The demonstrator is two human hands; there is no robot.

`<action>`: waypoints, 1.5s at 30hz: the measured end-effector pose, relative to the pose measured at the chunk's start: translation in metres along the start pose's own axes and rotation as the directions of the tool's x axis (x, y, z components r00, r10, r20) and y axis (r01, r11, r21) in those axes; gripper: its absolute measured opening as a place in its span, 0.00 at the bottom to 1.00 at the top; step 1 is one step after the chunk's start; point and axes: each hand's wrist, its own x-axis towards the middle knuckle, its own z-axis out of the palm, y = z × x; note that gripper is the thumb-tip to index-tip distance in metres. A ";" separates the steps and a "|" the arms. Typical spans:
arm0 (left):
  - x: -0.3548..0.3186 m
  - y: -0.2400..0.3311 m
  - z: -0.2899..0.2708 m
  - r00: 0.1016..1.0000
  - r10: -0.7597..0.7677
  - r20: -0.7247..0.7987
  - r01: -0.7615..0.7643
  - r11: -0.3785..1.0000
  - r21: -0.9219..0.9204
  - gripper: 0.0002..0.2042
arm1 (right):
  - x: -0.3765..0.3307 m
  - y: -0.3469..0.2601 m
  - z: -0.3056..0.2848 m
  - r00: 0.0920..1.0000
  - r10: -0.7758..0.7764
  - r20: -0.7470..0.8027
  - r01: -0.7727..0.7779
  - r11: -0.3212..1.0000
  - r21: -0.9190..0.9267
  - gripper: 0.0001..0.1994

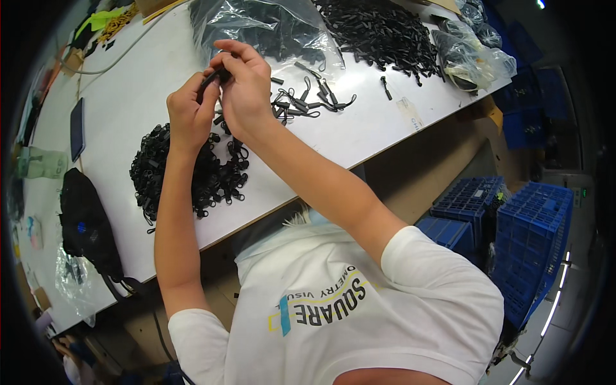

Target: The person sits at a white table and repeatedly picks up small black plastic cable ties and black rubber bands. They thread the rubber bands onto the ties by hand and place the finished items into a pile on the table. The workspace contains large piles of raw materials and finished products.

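My left hand (187,114) and my right hand (248,91) meet above the white table. Both are closed, with thumbs and fingertips pinched round a small black piece (214,78), partly covered by the fingers. It looks like a zipper pull, though its full shape is hidden. Under my left forearm spreads a heap of black zipper sliders (212,174). Just right of my right hand lie several loose black zipper pulls (301,102) with cord loops. A larger heap of such pulls (385,33) sits farther back on the right.
A clear plastic bag of black parts (269,29) lies behind my hands. More bagged parts (468,58) sit at the right corner. To the left are a phone (77,129) and a black pouch (88,221). Blue crates (532,237) stand below the table edge at right.
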 end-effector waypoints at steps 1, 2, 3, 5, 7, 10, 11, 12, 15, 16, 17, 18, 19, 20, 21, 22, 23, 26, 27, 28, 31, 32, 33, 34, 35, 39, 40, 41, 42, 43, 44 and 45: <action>0.001 0.002 -0.001 1.000 0.018 -0.004 -0.018 1.000 0.009 0.07 | 0.002 0.003 -0.004 0.999 -0.040 -0.010 0.039 0.998 -0.051 0.10; 0.000 0.006 -0.003 0.996 0.061 0.063 -0.068 0.990 0.120 0.06 | 0.004 0.006 -0.009 0.997 -0.080 -0.019 0.078 0.992 -0.102 0.09; 0.000 0.014 -0.005 0.987 0.093 0.131 -0.122 0.965 0.232 0.05 | 0.007 0.009 -0.014 0.995 -0.098 -0.016 0.093 0.978 -0.187 0.09; -0.003 0.013 -0.001 0.972 0.166 0.164 -0.204 0.944 0.258 0.05 | 0.009 0.011 -0.024 0.993 -0.120 -0.002 0.112 0.934 -0.338 0.08; -0.003 0.009 0.001 0.955 0.211 0.209 -0.260 0.935 0.243 0.05 | 0.011 0.009 -0.032 0.994 -0.104 0.034 0.107 0.869 -0.483 0.07; -0.001 0.014 -0.003 0.963 0.132 0.235 -0.170 0.974 0.150 0.04 | 0.011 0.003 -0.042 0.984 -0.101 0.146 0.174 0.715 -0.677 0.10; 0.000 0.013 -0.006 0.959 0.129 0.252 -0.169 0.975 0.145 0.04 | 0.012 0.001 -0.047 0.980 -0.063 0.190 0.183 0.670 -0.720 0.12; -0.001 0.010 -0.006 0.955 0.126 0.269 -0.167 0.977 0.136 0.04 | 0.011 -0.003 -0.049 0.973 -0.023 0.229 0.193 0.619 -0.761 0.14; 0.000 0.007 -0.008 0.936 0.138 0.323 -0.186 0.975 0.124 0.05 | 0.011 -0.013 -0.052 0.942 -0.007 0.336 0.302 0.451 -0.840 0.19; 0.000 0.006 -0.008 0.929 0.145 0.341 -0.197 0.973 0.121 0.05 | 0.012 -0.017 -0.055 0.937 0.040 0.348 0.302 0.410 -0.861 0.20; 0.000 0.005 -0.010 0.929 0.102 0.355 -0.162 0.976 0.145 0.05 | 0.015 -0.019 -0.058 0.930 0.088 0.358 0.303 0.367 -0.879 0.20; 0.001 0.004 -0.010 0.927 0.061 0.371 -0.130 0.978 0.165 0.06 | 0.019 -0.023 -0.061 0.923 0.132 0.362 0.306 0.322 -0.896 0.21; 0.001 0.004 -0.011 0.922 0.020 0.386 -0.099 0.977 0.186 0.06 | 0.024 -0.026 -0.064 0.906 0.168 0.388 0.339 0.262 -0.904 0.21; 0.002 0.005 -0.011 0.919 -0.011 0.394 -0.069 0.980 0.189 0.06 | 0.030 -0.029 -0.066 0.888 0.205 0.411 0.373 0.201 -0.906 0.22; 0.004 0.009 -0.012 0.915 -0.043 0.402 -0.039 0.980 0.194 0.07 | 0.034 -0.031 -0.066 0.869 0.243 0.431 0.408 0.143 -0.902 0.23; 0.004 0.010 -0.012 0.909 -0.075 0.410 -0.009 0.980 0.200 0.07 | 0.035 -0.033 -0.065 0.855 0.259 0.449 0.412 0.186 -0.892 0.24; 0.002 0.009 -0.013 0.914 -0.087 0.395 0.037 0.990 0.133 0.08 | 0.035 -0.033 -0.066 0.852 0.288 0.437 0.386 0.217 -0.896 0.24; 0.004 0.003 -0.018 0.915 -0.137 0.379 0.192 0.975 -0.112 0.08 | 0.038 -0.033 -0.069 0.832 0.345 0.433 0.325 0.329 -0.887 0.25; 0.004 0.005 -0.016 0.917 -0.136 0.375 0.197 0.972 -0.130 0.08 | 0.037 -0.027 -0.074 0.832 0.328 0.447 0.318 0.380 -0.869 0.25; 0.005 0.008 -0.016 0.919 -0.135 0.371 0.202 0.968 -0.149 0.07 | 0.037 -0.021 -0.078 0.832 0.309 0.461 0.310 0.429 -0.848 0.25; 0.004 0.009 -0.015 0.912 -0.144 0.384 0.186 0.980 -0.075 0.06 | 0.030 -0.026 -0.076 0.830 0.323 0.455 0.283 0.459 -0.842 0.25; 0.003 0.008 -0.015 0.908 -0.148 0.392 0.174 0.984 -0.030 0.06 | 0.029 -0.023 -0.077 0.831 0.341 0.439 0.251 0.473 -0.844 0.25; 0.003 0.007 -0.015 0.907 -0.159 0.389 0.180 0.984 -0.016 0.06 | 0.028 -0.024 -0.077 0.832 0.357 0.425 0.224 0.485 -0.845 0.25; 0.003 0.007 -0.014 0.906 -0.170 0.387 0.186 0.983 -0.003 0.05 | 0.028 -0.028 -0.075 0.825 0.380 0.418 0.179 0.526 -0.832 0.25; 0.003 0.007 -0.012 0.905 -0.181 0.385 0.192 0.981 0.011 0.05 | 0.029 -0.031 -0.076 0.824 0.404 0.396 0.125 0.552 -0.824 0.25; 0.003 0.004 -0.008 0.937 -0.148 0.315 0.172 0.984 -0.050 0.06 | 0.029 -0.034 -0.077 0.806 0.471 0.360 -0.013 0.621 -0.784 0.22; 0.003 0.003 -0.007 0.945 -0.135 0.297 0.163 0.984 -0.073 0.06 | 0.029 -0.034 -0.077 0.799 0.482 0.361 -0.027 0.628 -0.778 0.21; 0.003 0.003 -0.006 0.953 -0.122 0.279 0.154 0.983 -0.096 0.06 | 0.030 -0.033 -0.077 0.806 0.467 0.364 -0.022 0.639 -0.769 0.21; 0.003 0.003 -0.005 0.953 -0.126 0.277 0.155 0.984 -0.085 0.06 | 0.031 -0.032 -0.078 0.812 0.453 0.368 -0.017 0.648 -0.761 0.20; 0.003 0.003 -0.006 0.953 -0.131 0.275 0.157 0.985 -0.075 0.06 | 0.031 -0.032 -0.079 0.818 0.440 0.371 -0.011 0.657 -0.754 0.20; 0.003 0.003 -0.006 0.953 -0.135 0.272 0.158 0.985 -0.064 0.06 | 0.032 -0.033 -0.079 0.814 0.448 0.371 -0.006 0.644 -0.765 0.20; 0.003 0.003 -0.007 0.952 -0.135 0.274 0.156 0.986 -0.057 0.06 | 0.033 -0.034 -0.079 0.809 0.458 0.369 -0.001 0.629 -0.777 0.20</action>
